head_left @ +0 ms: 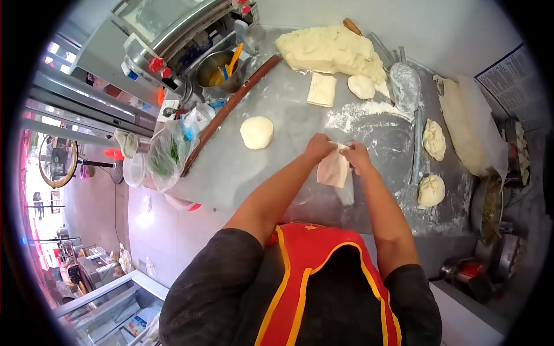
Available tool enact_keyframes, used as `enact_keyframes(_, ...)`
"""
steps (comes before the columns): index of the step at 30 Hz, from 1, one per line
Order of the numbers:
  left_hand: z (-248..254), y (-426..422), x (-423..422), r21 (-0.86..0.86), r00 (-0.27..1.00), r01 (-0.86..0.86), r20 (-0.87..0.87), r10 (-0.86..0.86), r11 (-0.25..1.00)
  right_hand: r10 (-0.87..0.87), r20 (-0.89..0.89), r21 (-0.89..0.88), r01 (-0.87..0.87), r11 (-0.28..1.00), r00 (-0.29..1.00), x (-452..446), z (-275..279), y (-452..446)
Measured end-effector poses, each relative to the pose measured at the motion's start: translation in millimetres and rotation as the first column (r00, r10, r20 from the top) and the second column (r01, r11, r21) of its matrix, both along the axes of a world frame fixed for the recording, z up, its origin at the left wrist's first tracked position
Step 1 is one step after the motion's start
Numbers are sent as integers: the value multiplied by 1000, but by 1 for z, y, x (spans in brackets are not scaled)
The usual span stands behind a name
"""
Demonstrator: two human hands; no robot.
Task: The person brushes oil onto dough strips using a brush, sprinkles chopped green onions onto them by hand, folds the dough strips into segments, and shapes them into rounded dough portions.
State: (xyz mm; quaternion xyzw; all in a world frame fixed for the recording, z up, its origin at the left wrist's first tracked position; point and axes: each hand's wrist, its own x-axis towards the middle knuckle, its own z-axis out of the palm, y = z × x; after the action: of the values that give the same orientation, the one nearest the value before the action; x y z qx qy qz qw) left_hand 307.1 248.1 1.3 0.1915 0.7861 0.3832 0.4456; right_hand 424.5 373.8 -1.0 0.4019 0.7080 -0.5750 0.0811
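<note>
Between my two hands a flattened sheet of dough (pixel 332 170) hangs down over the grey worktop, its lower part toward my body. My left hand (pixel 319 147) pinches its upper left edge. At the upper right edge, my right hand (pixel 358 157) has its fingers closed on the same sheet. Beyond them lie a folded square of dough (pixel 321 90) and a small round piece of dough (pixel 361 87). A smooth dough ball (pixel 257 132) rests to the left of my hands.
A large dough mass (pixel 329 49) lies at the back. Loose flour (pixel 369 115) covers the worktop beyond my hands. A long wooden rolling pin (pixel 231 115) slants along the left side, near a metal pot (pixel 219 72). Two rough dough lumps (pixel 431 191) sit at the right.
</note>
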Motion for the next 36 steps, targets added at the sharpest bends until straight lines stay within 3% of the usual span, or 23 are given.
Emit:
enact_keyframes(1,6,-7,4,95,977,55,-209,-34,994,77,54,-37,-75,996,996,-2,8,2)
enact_keyframes(2,12,-21,14,170,911,132,-409,-52,977,176,-77,252,-152,956,981,6,15,-6)
enact_keyframes(3,14,-31,26,228,807,220,-588,-46,948,306,-169,527,-176,831,937,25,21,-18)
enact_keyframes(4,11,-37,39,193,794,250,-602,-86,949,449,-212,756,-145,638,868,41,23,-30)
enact_keyframes(6,4,-50,62,119,761,306,-627,-167,945,560,-208,819,-169,548,802,59,21,-48)
enact_keyframes(9,-3,-67,86,-92,302,424,-923,-237,901,609,-76,870,-246,427,789,68,17,-68)
enact_keyframes(10,-7,-66,86,-91,369,445,-888,-275,891,603,-10,879,-281,386,798,66,15,-70)
enact_keyframes(13,-17,-58,79,-230,233,409,-910,-344,883,542,-23,848,-270,455,840,53,1,-68)
enact_keyframes(16,-16,-53,71,-237,224,409,-910,-349,881,542,4,868,-272,415,840,44,-4,-62)
enact_keyframes(19,-21,-50,68,11,305,438,-942,-137,899,600,59,909,-291,299,798,42,8,-49)
enact_keyframes(22,-59,-44,56,-39,571,476,-746,-342,879,545,-98,786,-271,555,833,33,8,-10)
enact_keyframes(25,-3,-91,67,74,848,221,-507,-154,972,288,-205,318,-214,924,935,3,-8,5)
enact_keyframes(27,-6,-108,77,181,913,-17,-398,89,983,550,-16,298,-521,800,835,-24,5,-6)
enact_keyframes(29,-6,-122,81,231,886,-206,-369,282,951,803,145,304,-799,520,578,-45,12,-32)
enact_keyframes(32,-7,-141,80,246,788,-342,-451,420,907,976,-30,772,-615,161,217,-48,16,-81)
enact_keyframes(35,-8,-157,72,242,761,-383,-464,453,892,653,-178,599,-446,666,736,-53,-28,-61)
enact_keyframes(36,-8,-160,70,253,762,-390,-451,465,885,525,-129,538,-385,750,842,-43,-30,-47)
